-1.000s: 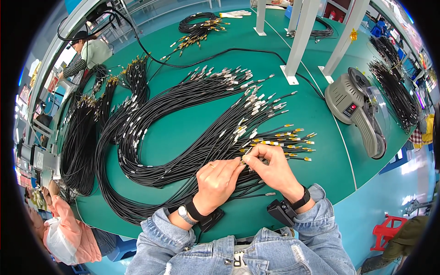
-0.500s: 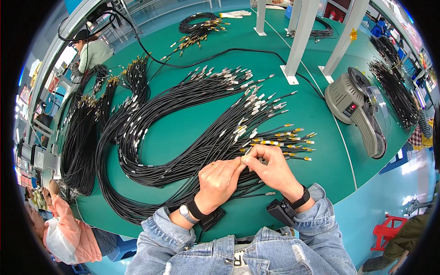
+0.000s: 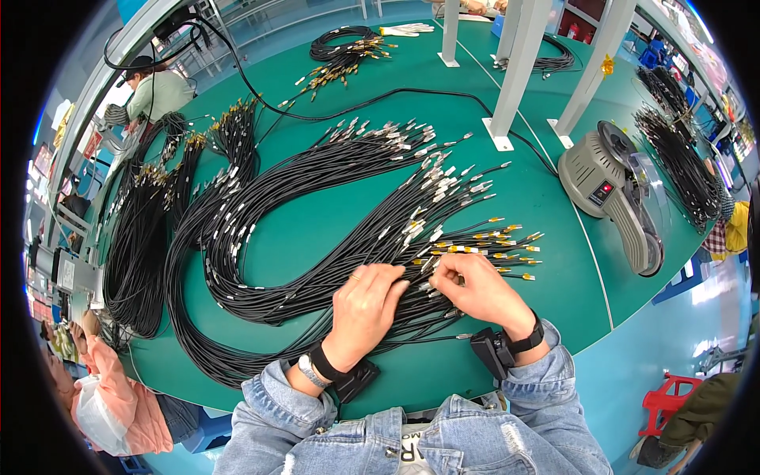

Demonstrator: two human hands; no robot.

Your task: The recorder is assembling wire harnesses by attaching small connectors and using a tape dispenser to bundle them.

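Observation:
My left hand [image 3: 365,307] is over the near bundle of black cables [image 3: 340,273], its fingers loosely bent and a small gap between thumb and index finger. I see nothing in it. Right of it, my right hand [image 3: 481,291] pinches thumb and index finger together above the cable ends; what they hold, if anything, is too small to make out. Under and beyond my fingers lie cable ends with white tags and metal tips, and others with yellow tags [image 3: 499,244]. A loose cable end [image 3: 464,336] lies near my right wrist.
A grey tape dispenser [image 3: 606,190] stands at the right on the green table [image 3: 546,305]. Grey posts [image 3: 518,75] rise at the back. More cable bundles [image 3: 138,253] lie left, with a coil [image 3: 340,43] and a white glove [image 3: 407,29] farther back. People sit at the left.
My hands were together with fingertips meeting; now they are apart. The left has moved slightly left and the right slightly right, leaving a gap over the cables.

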